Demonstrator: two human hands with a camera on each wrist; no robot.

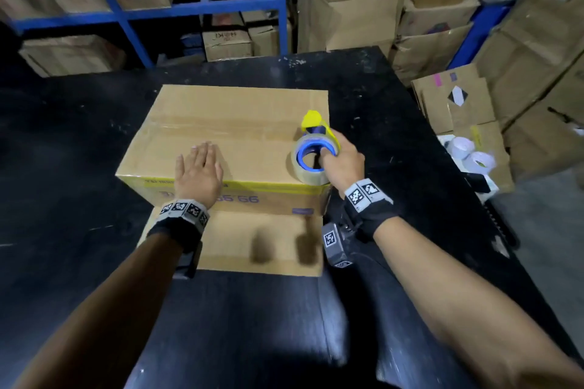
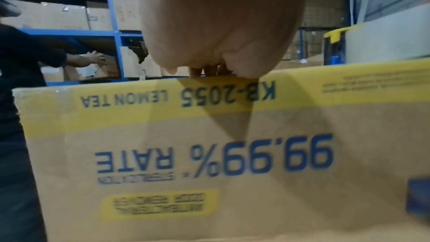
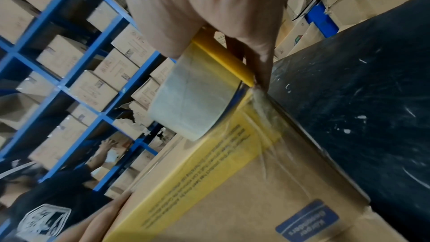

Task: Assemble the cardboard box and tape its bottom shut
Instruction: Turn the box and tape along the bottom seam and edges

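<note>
An upside-down cardboard box (image 1: 227,123) stands on the black table (image 1: 63,142), its bottom flaps closed and facing up, with clear tape along the middle seam. My left hand (image 1: 199,167) lies flat on the box top near the front edge, fingers straight. My right hand (image 1: 339,161) grips a yellow tape dispenser (image 1: 316,123) with a roll of clear tape (image 1: 311,158) at the box's right end. In the right wrist view the tape roll (image 3: 193,98) sits on the box corner and tape wraps down the box (image 3: 244,200) side. The left wrist view shows the box (image 2: 209,163) printed front.
A loose box flap (image 1: 252,243) lies flat on the table toward me. Blue shelving (image 1: 132,9) with cartons stands behind the table. An open carton (image 1: 347,9) and stacked boxes crowd the right. Spare tape rolls (image 1: 474,155) lie at the right. Another person (image 2: 21,80) reaches into the shelves.
</note>
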